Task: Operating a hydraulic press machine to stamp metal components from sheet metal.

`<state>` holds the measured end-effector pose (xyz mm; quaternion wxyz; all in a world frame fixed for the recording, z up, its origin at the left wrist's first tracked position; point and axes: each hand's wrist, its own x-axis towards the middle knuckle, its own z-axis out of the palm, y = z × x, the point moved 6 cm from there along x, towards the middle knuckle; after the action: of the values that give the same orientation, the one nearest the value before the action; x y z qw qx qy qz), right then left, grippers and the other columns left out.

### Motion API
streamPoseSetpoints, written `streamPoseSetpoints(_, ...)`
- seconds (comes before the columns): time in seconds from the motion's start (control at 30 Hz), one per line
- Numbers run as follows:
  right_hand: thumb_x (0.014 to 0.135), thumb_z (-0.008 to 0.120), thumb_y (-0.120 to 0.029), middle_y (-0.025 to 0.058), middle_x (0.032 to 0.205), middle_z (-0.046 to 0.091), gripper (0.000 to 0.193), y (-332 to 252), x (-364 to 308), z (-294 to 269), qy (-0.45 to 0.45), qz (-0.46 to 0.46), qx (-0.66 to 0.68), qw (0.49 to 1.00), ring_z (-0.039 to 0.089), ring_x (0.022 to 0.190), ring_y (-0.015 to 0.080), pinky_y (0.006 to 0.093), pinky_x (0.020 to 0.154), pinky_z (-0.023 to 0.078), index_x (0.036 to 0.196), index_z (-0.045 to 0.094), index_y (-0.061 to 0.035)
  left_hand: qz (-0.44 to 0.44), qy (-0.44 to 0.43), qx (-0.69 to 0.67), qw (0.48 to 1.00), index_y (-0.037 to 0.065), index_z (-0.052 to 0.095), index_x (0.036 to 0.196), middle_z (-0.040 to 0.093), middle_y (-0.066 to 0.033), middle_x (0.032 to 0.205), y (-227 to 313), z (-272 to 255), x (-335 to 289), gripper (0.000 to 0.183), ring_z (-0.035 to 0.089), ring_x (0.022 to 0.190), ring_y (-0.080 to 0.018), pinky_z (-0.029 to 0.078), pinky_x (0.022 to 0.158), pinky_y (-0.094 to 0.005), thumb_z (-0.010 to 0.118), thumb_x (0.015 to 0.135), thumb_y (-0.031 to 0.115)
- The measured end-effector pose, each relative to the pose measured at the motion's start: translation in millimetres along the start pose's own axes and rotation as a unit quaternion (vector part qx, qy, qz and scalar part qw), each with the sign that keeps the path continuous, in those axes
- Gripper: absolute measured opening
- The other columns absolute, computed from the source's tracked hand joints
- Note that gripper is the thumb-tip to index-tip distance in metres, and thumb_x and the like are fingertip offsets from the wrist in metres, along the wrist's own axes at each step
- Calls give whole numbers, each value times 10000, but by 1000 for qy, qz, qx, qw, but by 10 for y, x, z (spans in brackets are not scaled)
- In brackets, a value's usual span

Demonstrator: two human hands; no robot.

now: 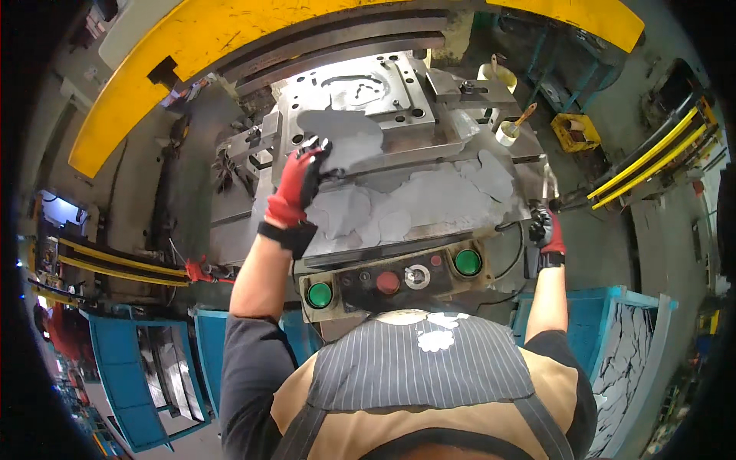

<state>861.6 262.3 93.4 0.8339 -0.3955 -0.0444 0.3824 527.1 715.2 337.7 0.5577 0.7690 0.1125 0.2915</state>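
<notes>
My left hand (301,176), in a red and black glove, is closed on the left edge of a flat grey sheet-metal piece (349,139). This piece spans the near edge of the bright steel die (414,100). Several similar grey sheet pieces (445,195) lie overlapping on the press bed, nearer to me. Out to the right, beside the bed, my gloved right hand (546,230) is wrapped round a slim metal tool that looks like tongs (549,180). Its tips point away from me.
A control box with green buttons (468,262) and a red button (388,283) sits along the near edge. Brushes stand in a pot (507,133) and a tub (497,75) at the right. The yellow press frame (230,31) arches over the far side. Blue bins (142,376) flank me.
</notes>
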Motion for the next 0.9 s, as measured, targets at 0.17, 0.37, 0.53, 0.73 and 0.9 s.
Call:
streamPoseSetpoints(0.17,873,465,-191,-56,557,382,255,-270,-664,740,53,-45,-128,989,351,414,53,194,367,303,1066,493,-27,-55,25,-63,996,-6,590,958,587,-49,768,-370,-257,771,211,574,673,-145,477,583,-256,543,822,148)
streamPoseSetpoints(0.37,890,429,-276,-39,627,410,324,257,-1370,1615,42,22,-39,998,404,496,82,204,432,337,1129,478,-63,-173,19,-178,968,22,540,1059,586,-62,896,-140,75,758,279,591,757,-165,495,627,-270,565,811,146)
streamPoseSetpoints(0.53,887,444,-312,-30,702,477,405,554,-1297,2347,-73,22,-20,997,447,549,71,198,474,376,1203,432,-58,55,-51,-99,992,31,484,1145,566,-106,1065,25,502,109,423,549,956,-232,438,809,-323,625,754,108)
streamPoseSetpoints(0.73,854,536,-217,62,948,582,445,1143,-952,2292,-137,-46,-147,979,568,786,135,249,712,467,1241,402,-43,-282,-10,-618,734,72,423,1220,483,-66,1202,-61,1239,-706,392,467,1089,-244,394,901,-432,495,848,177)
streamPoseSetpoints(0.9,817,583,-201,136,1045,574,449,1051,-1253,3251,-127,-280,-463,831,566,947,226,319,840,432,1208,435,-37,-261,-89,-414,868,-10,379,1240,464,-95,1218,-453,1276,-1225,465,450,1110,-218,358,941,-338,467,793,84)
